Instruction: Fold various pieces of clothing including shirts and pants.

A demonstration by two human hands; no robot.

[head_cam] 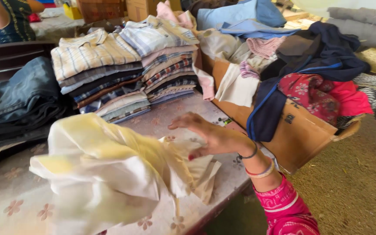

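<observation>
The long table [9, 191], covered in a pale cloth printed with small pink flowers, runs from the lower left toward the upper right and carries everything else. At its right end sits an open brown cardboard box [301, 130], overfilled with loose garments: a navy jacket, a red floral piece, pale blue and pink items spilling over the rim; a small dark printed mark shows on its side panel, left unread here. Behind the working area stand two stacks of folded checked and striped shirts [122, 69], side by side and touching, with a heap of folded blue denim [18, 100] to their left. In the foreground, a crumpled cream-and-pale-yellow cloth [105, 174] is lifted above the table, its long axis running lower left to upper right. The right hand [209, 137], wearing bangles and a pink sleeve, pinches the cloth's right end between thumb and fingers, the grip narrow and closed on the fabric. The bulk of the cloth lies left of that grip. The left hand is not visible; whether it supports the far end cannot be told.
</observation>
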